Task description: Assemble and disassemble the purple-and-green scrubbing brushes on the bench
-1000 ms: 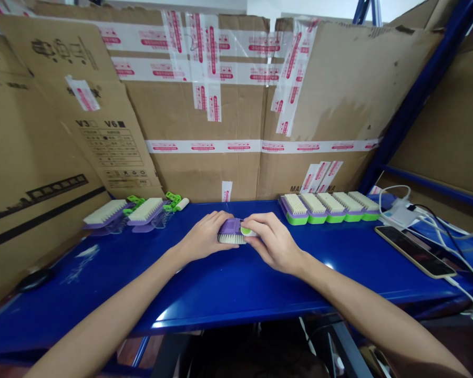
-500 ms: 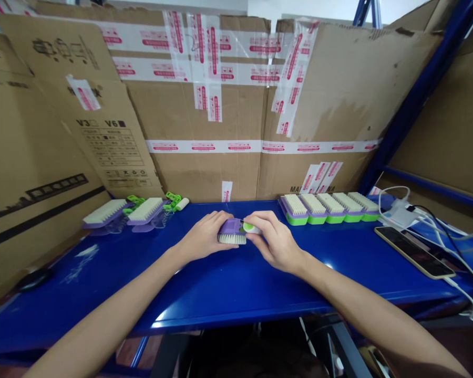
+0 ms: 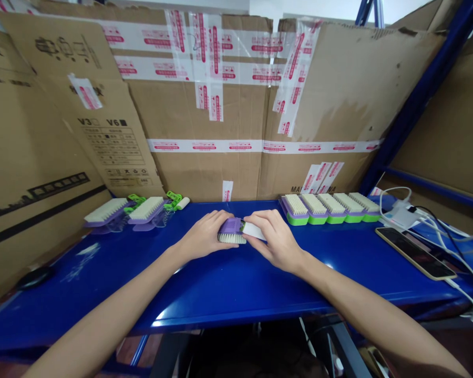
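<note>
Near the middle of the blue table, a purple brush (image 3: 231, 227) with pale bristles facing down is gripped by my left hand (image 3: 205, 234), thumb below and fingers on top. My right hand (image 3: 278, 239) is closed on a white piece (image 3: 254, 231) that meets the brush's right end, where a bit of green shows. At the back left lie two purple brush parts, bristles up (image 3: 146, 209) (image 3: 106, 210), with green pieces (image 3: 174, 199) and clear plastic beside them. Several green-and-purple brushes (image 3: 327, 209) stand in a row at the back right.
A phone (image 3: 415, 253) lies on the table (image 3: 220, 294) at the right, beside a white charger (image 3: 402, 214) and tangled cables. Taped cardboard (image 3: 205, 173) walls the back and left. A dark object (image 3: 35, 277) is at the left edge.
The white piece in my right hand has turned, so its long side now shows instead of its rounded end. My left hand and the purple brush have hardly moved.
</note>
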### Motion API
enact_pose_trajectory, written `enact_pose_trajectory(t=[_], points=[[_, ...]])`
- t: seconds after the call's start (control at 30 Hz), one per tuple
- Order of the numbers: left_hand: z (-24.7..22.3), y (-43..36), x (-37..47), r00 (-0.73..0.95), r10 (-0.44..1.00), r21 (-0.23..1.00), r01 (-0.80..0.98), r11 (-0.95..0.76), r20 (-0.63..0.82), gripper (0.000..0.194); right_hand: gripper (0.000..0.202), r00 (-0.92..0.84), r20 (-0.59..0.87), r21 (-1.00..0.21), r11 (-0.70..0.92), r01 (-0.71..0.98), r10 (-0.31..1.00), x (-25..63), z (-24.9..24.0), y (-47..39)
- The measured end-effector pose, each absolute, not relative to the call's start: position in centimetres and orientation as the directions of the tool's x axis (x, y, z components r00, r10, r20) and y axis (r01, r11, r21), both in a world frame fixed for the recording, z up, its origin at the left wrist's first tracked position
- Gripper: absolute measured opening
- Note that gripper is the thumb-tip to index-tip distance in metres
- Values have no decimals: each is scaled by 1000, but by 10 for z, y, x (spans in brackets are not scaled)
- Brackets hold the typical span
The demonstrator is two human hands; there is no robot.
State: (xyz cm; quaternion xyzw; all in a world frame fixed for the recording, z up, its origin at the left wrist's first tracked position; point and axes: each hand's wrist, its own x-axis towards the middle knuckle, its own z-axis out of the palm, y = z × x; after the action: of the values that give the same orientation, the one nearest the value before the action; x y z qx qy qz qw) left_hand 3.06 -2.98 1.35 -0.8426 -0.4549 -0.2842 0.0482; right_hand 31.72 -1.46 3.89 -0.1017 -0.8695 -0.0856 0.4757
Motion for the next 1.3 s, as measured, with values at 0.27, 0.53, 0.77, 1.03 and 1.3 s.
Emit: enact_pose_trajectory(t=[0.27, 0.53, 0.77, 1.03, 1.3], points=[[18, -32, 32, 421, 745, 184, 795, -577, 517, 62, 31, -612, 772, 14, 959, 283, 169, 319, 39, -16], [18, -32, 31, 435, 734, 172, 789, -589, 521, 62, 32, -637, 756, 38, 962, 271, 149, 317, 38, -15], [18, -32, 31, 438, 739, 172, 790, -588, 512, 59, 35, -658, 740, 62, 959, 276, 141, 317, 33, -14], [16, -31, 31, 444, 722, 153, 787, -597, 530, 60, 46, -666, 736, 108, 951, 290, 120, 315, 33, -13], [15, -31, 30, 461, 697, 142, 771, -621, 549, 61, 43, -727, 660, 59, 950, 305, 193, 317, 34, -15]])
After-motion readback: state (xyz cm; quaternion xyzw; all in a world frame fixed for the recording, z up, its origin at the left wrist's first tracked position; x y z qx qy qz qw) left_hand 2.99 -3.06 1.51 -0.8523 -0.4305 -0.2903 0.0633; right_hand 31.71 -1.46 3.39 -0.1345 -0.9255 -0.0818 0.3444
